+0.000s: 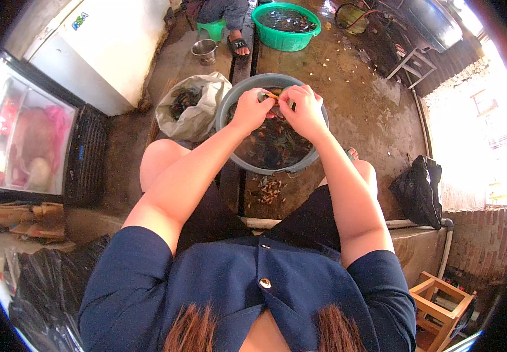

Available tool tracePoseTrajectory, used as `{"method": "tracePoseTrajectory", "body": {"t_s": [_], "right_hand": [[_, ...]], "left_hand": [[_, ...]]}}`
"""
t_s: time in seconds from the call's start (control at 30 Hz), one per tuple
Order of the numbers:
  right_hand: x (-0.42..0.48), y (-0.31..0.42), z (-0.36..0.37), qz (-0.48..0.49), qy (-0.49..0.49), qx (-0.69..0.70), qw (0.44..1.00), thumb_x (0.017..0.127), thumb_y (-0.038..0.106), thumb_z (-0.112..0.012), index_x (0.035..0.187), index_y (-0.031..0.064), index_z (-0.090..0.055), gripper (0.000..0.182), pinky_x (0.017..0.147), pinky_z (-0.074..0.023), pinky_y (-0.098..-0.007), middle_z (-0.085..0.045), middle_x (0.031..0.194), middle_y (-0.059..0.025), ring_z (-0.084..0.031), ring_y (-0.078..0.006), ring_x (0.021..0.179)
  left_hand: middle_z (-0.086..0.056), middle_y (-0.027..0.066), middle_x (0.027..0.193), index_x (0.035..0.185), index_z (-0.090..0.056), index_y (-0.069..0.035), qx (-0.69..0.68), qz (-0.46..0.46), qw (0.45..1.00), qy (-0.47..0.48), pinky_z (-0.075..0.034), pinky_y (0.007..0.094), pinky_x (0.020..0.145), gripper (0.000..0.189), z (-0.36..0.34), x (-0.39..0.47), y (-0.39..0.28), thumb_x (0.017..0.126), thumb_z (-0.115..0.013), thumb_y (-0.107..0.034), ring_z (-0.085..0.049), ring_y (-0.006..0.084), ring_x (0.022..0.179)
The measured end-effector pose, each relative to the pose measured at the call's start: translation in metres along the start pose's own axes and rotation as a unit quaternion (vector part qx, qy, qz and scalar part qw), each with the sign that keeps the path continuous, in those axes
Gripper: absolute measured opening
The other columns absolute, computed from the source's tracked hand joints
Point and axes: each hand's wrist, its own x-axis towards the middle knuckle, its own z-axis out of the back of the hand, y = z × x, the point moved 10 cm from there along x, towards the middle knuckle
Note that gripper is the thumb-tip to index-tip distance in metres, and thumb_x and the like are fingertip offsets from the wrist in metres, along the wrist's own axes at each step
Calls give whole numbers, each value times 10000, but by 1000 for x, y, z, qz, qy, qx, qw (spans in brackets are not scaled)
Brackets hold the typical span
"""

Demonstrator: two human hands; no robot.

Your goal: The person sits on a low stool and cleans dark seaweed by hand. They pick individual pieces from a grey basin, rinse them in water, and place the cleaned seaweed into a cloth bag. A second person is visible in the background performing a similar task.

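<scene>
My left hand [253, 110] and my right hand [301, 109] are close together above a grey plastic tub [253, 166] that stands between my knees. A small orange and dark item [272, 96] is pinched between them; it may be a crayfish, but it is too small to tell. My left hand grips it, and the fingertips of my right hand meet it from the other side. Dark water with many dark and reddish pieces [275, 145] fills the tub. Left of the tub stands an open white woven sack [178, 127] with dark contents.
Ahead are a green basin [286, 43], a steel pot [204, 50] and a seated person's sandalled foot [239, 46]. Pale scraps [268, 191] lie on the wet floor by the tub. A black bag [420, 189] stands at right, a white cabinet [103, 48] at left.
</scene>
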Motion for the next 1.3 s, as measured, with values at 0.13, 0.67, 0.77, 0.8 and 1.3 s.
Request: {"method": "tracePoseTrajectory", "body": {"t_s": [0.13,0.67,0.77,0.8,1.3], "right_hand": [[1,-16,3,-53,-1,98,994,821,186,-660,855,105,-693,94,841,-418,-419,-684,930,-29,-609,-233,952],[-124,19,-117,-23,665,110,739,735,14,-671,1013,41,-711,282,768,-520,-353,-732,888,-79,-680,-195,857],[-126,33,-117,-5,674,39,737,735,73,-725,1104,71,-681,371,791,-510,-372,-724,927,-82,-669,-226,914],[-124,36,-114,8,673,9,740,733,96,-747,1128,80,-671,403,796,-507,-375,-720,936,-82,-665,-235,928],[-40,-34,-47,-155,294,-17,943,709,322,-776,930,61,-658,362,784,-541,-428,-704,944,-140,-675,-337,903]], "left_hand": [[-664,89,881,965,-632,30,25,21,999,-26,-547,270,608,179,8,0,0,867,-628,-121,-672,170,735],[-685,106,1008,1044,-603,-129,-335,223,913,63,-549,413,780,561,-8,-1,20,876,-520,-658,-678,286,872],[-676,81,1014,1055,-599,-156,-374,229,894,87,-548,405,792,535,-16,-7,11,865,-553,-654,-667,251,884],[-670,71,1014,1058,-597,-165,-368,209,900,104,-548,403,796,492,-17,-5,10,867,-580,-619,-660,240,890],[-595,-16,943,1030,-549,-136,-119,152,970,146,-545,309,666,424,-22,-18,-5,742,-846,-229,-609,124,801]]}}
